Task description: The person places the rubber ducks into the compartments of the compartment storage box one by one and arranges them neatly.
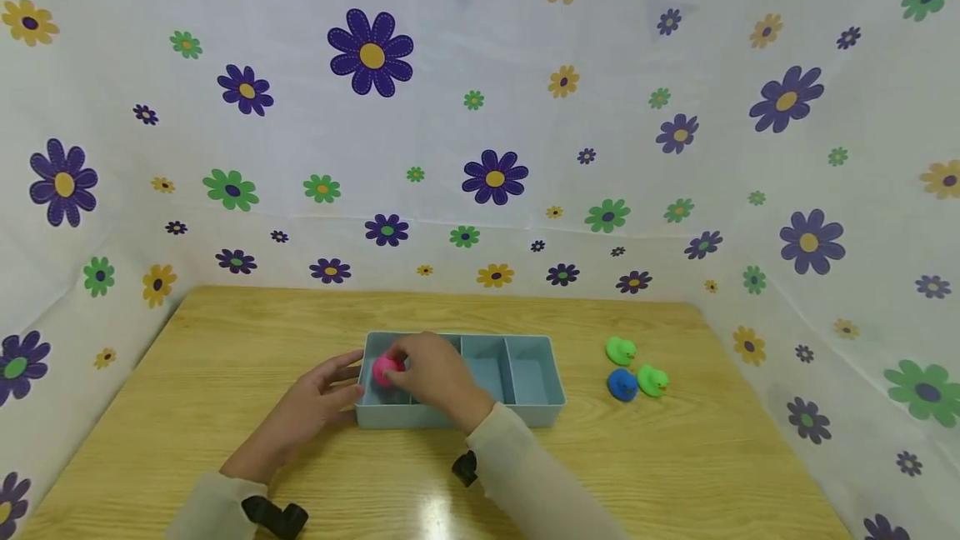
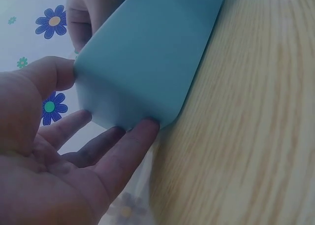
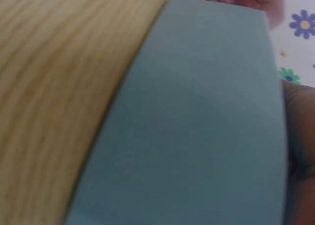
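Note:
A light blue divided box (image 1: 457, 417) with several compartments sits on the table. My right hand (image 1: 435, 369) pinches a pink rubber duck (image 1: 384, 371) at the leftmost compartment; fingers partly cover it, and whether it touches the compartment floor I cannot tell. At the box's left end is my left hand (image 1: 318, 407), its fingertips and thumb touching the end wall. In the left wrist view those fingers (image 2: 129, 148) lie nearly straight against the box (image 2: 147, 52). The right wrist view shows mostly the box's long side (image 3: 197, 112), which hides the duck.
Right of the box, two green rubber ducks (image 1: 620, 350) and a blue rubber duck (image 1: 622, 385) lie on the wooden table (image 1: 262, 332). A flower-print cloth (image 1: 435, 123) hangs behind the table and along both sides.

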### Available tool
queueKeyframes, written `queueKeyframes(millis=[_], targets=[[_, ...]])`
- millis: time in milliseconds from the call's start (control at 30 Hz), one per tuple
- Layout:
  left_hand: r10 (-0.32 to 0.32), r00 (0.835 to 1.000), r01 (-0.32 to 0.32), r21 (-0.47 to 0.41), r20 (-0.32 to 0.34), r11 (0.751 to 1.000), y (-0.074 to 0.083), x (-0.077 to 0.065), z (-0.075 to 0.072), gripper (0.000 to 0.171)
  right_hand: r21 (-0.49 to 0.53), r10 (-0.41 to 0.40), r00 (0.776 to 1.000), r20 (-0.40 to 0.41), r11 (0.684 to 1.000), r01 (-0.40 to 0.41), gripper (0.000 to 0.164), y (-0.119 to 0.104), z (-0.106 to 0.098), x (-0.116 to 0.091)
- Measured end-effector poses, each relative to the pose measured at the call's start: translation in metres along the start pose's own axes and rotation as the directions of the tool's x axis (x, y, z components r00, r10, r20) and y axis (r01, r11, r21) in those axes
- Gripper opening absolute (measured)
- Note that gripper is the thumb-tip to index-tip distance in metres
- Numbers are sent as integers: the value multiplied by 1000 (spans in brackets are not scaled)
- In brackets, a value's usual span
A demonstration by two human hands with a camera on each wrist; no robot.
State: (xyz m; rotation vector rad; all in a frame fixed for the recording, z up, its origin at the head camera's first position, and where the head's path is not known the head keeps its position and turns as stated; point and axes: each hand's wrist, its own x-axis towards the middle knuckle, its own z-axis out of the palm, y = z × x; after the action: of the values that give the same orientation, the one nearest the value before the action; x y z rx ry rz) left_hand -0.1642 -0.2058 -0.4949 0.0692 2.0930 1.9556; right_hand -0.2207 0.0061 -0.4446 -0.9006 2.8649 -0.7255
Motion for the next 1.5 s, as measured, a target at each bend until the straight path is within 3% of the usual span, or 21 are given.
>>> queueKeyframes(millis=[167,867,1133,1333,1400,1500], targets=[[6,1000,-6,-3,0,1000,0,2,1,62,-105,-12,1000,-12,994,10,20,4,8,1],[-5,1000,5,25,-17,1000,-3,3,2,59,-73,41,994,102,997,-33,18,3,14,4],[-2,1000,3,29,-16,1000,-4,1,2,60,-95,-11,994,108,995,22,21,6,13,3],[3,1000,-3,28,0,1000,-6,2,1,61,94,-86,994,61,992,80,40,17,-10,-7],[-2,1000,2,32,-3,999,-6,2,1,61,158,-104,994,44,983,96,40,25,-22,-13],[-11,1000,11,38,-13,999,-6,3,0,61,174,-122,993,8,978,118,38,39,-42,-24]])
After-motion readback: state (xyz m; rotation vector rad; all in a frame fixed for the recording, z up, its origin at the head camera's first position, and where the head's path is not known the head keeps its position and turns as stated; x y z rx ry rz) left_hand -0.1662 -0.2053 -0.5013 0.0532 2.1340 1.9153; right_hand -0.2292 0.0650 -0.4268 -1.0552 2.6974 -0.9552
